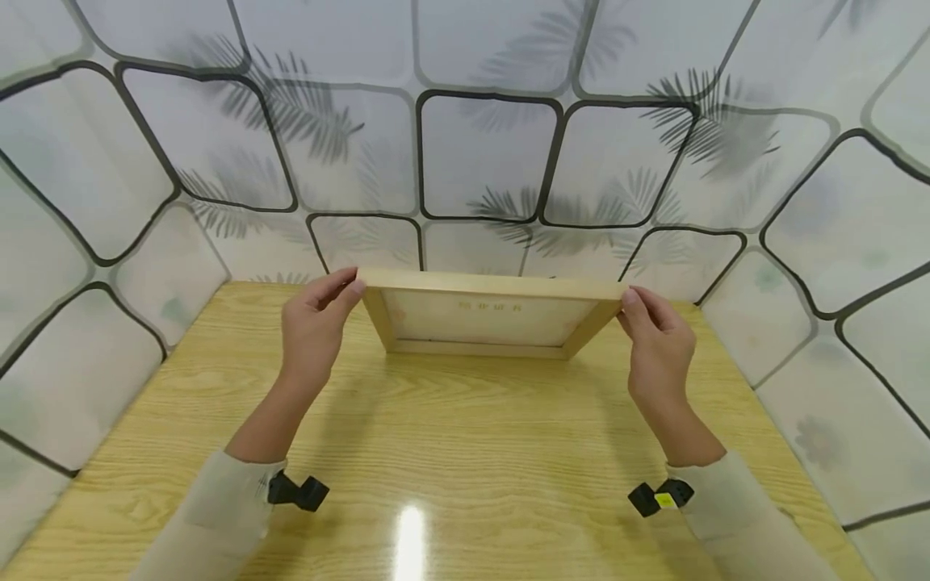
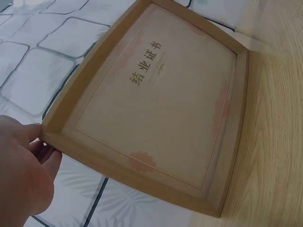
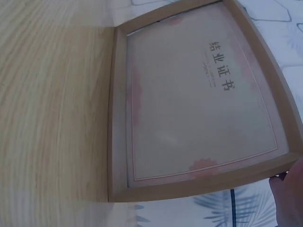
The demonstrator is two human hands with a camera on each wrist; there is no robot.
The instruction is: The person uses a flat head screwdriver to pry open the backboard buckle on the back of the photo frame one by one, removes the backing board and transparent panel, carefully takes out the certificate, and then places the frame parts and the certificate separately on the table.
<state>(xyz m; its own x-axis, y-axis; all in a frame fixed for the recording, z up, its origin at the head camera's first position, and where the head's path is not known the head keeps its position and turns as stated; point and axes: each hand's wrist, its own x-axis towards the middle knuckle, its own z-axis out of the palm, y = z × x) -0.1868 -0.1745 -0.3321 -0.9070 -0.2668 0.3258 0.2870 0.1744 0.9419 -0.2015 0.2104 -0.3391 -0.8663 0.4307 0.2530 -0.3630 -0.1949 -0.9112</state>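
Frame stands on the desk at its far edge, long axis left to right — left hand pinches the top-left corner, right hand the top-right, equally near.

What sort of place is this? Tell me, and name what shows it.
Probably a small staged tabletop booth, not a lived-in room: a light wooden table walled closely by leaf-print sheeting, with a framed certificate held by left hand and right hand.
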